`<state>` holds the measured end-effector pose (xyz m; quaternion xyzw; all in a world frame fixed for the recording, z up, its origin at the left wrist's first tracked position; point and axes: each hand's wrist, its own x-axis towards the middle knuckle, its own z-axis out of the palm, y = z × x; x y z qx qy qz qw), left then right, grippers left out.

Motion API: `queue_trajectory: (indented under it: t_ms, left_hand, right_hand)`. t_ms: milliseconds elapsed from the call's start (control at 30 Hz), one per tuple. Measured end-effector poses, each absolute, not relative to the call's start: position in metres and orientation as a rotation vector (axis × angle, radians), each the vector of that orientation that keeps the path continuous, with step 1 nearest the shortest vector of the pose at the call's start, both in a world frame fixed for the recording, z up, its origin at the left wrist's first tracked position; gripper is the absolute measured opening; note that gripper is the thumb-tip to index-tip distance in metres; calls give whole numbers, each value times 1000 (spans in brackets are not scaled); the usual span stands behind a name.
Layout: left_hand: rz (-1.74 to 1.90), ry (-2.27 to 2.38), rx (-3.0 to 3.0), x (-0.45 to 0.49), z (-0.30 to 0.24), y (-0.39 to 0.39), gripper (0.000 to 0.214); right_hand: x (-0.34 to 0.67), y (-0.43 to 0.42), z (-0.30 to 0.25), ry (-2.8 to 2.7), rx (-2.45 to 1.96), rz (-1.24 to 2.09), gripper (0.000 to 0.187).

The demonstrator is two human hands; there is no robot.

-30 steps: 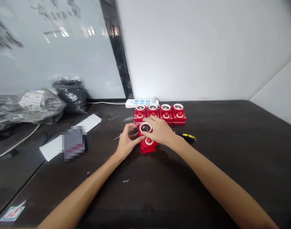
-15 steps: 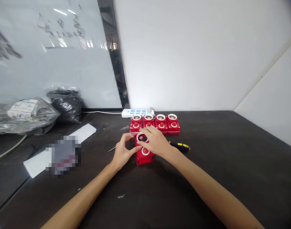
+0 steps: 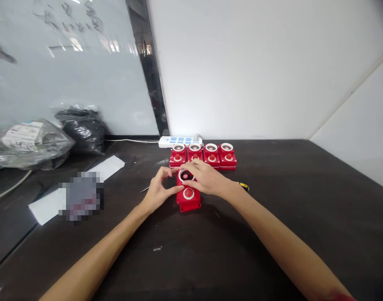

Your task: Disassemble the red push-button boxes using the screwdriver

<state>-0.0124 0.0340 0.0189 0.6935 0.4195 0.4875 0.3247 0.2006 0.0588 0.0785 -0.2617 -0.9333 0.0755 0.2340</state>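
Note:
A red alarm box (image 3: pixel 188 202) with a white-ringed round horn and a red dome lies on the dark table in front of me. My left hand (image 3: pixel 158 189) holds its left side, thumb near the dome and fingers by the far corner. Over its right and far side curves my right hand (image 3: pixel 206 177), with the thumb across the edge of the horn ring and the fingers at the far end. The undersides of the fingers are hidden. Behind my right wrist shows the black and yellow handle of a screwdriver (image 3: pixel 244 186); a thin metal shaft (image 3: pixel 145 190) sticks out left of my left hand.
Several matching red alarm boxes (image 3: pixel 228 158) stand in a row just beyond my hands. Behind them lies a white power strip (image 3: pixel 180 142) against the wall. Plastic bags (image 3: pixel 81 129), white paper (image 3: pixel 47 205) and a blurred-out object (image 3: pixel 83 196) are at the left.
The view has shifted slightly. My right thumb and hand have moved a little away from the dome, uncovering more of it. My right wrist now hides more of the screwdriver handle.

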Motion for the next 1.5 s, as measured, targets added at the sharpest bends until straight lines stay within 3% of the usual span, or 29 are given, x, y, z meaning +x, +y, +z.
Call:
queue_trajectory:
  t_ms: [533,733,933,1167,1300,1500]
  left_hand:
    - [1388,1379,1925,-4,17,24,46]
    - [1397,1348,1909,-4,20,24,43]
    - [1333,1221,1863,-11,23,29,48]
    - [1314,1232,1892,-12,18,31,46]
    - [1372,1384,1913,-5,20,24,46]
    - [1378,1381,1896,-1,21,20,46]
  right_hand:
    - [192,54,74,-2419,-903,135,43]
    - [194,54,82,-2542,-830,63,35]
    - [202,54,88,-2593,-686,225,32]
    - [203,55,81,-2611,-686,366,50]
    - [199,53,83,-2499,-892,216,56]
    - [198,55,86,-2611,-864,81,39]
